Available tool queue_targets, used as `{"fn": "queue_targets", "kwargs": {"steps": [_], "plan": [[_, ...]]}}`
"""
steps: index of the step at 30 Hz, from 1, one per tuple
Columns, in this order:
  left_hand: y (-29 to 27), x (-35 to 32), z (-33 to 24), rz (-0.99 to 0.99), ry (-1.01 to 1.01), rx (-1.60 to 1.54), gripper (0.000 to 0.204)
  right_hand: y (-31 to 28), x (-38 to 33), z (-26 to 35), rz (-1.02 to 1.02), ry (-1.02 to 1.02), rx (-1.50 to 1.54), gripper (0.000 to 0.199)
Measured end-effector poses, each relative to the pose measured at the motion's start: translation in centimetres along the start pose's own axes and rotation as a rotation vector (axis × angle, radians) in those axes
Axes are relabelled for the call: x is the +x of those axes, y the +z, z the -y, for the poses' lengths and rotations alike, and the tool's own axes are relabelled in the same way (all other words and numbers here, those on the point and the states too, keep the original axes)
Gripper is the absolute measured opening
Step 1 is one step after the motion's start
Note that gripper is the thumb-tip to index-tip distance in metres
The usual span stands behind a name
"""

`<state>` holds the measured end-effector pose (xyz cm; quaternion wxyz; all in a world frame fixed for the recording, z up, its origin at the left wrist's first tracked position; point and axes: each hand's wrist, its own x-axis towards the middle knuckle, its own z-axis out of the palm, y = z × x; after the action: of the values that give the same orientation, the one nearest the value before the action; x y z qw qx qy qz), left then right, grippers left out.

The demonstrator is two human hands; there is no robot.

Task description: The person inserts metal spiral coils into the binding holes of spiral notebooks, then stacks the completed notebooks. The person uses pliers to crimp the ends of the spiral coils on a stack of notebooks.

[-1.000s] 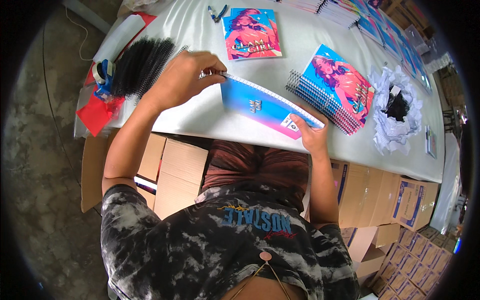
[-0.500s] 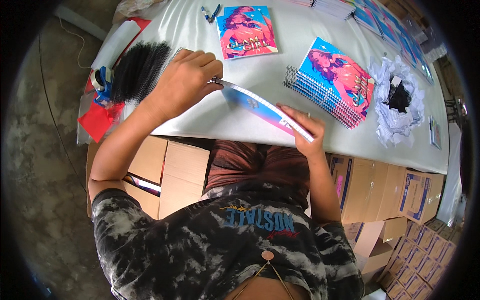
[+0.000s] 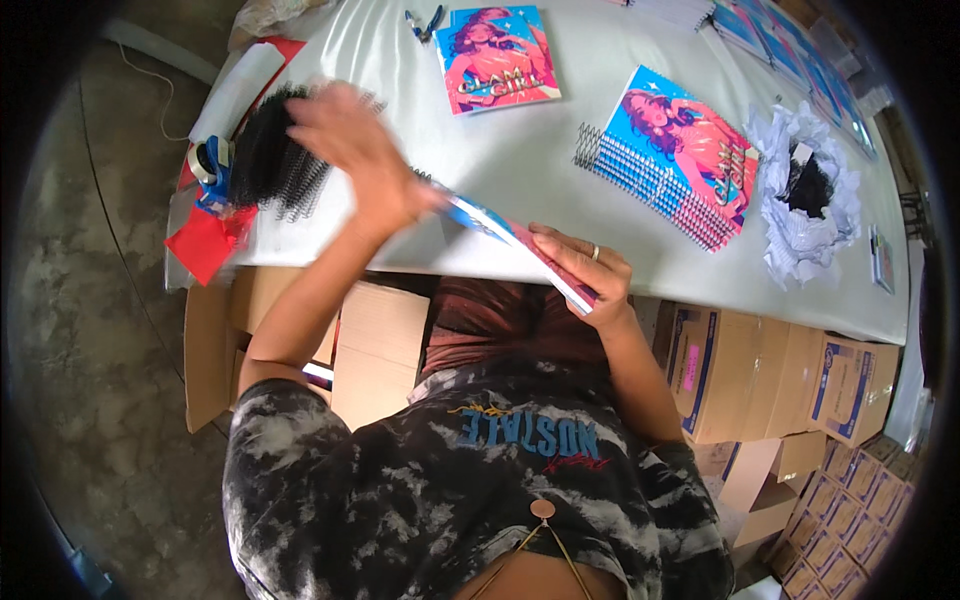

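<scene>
Gripped along its near long edge, the thin stack of colourful printed notebook pages stands tilted on edge at the front rim of the white-covered worktable, directly before the person's torso. Right hand is closed over the stack's right end, fingers across the top, a ring visible. Left hand is motion-blurred at the stack's left end, beside the pile of black plastic spiral coils; whether it pinches anything cannot be told.

Judgement: the stack appears light and flexible, with glossy covers that may slip; loose sheets could fan apart. Best held near both short ends with the edges squared.

Also present: a bound blue-and-pink spiral notebook, a loose pink cover, and brown cardboard cartons beneath the table.
</scene>
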<state>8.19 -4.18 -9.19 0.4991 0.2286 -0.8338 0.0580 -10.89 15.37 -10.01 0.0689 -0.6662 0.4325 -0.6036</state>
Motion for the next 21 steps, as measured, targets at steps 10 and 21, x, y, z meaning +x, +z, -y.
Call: {"fn": "queue_targets", "kwargs": {"steps": [10,21], "plan": [[0.1,-5.8,-3.8,0.065,0.240,-0.196,0.088,0.2,-0.1,-0.1,0.001,-0.018,-0.015,0.033],[-0.4,-6.0,-6.0,0.263,0.328,-0.286,0.088,0.0,-0.4,-0.3,-0.055,0.011,0.016,0.033]]}}
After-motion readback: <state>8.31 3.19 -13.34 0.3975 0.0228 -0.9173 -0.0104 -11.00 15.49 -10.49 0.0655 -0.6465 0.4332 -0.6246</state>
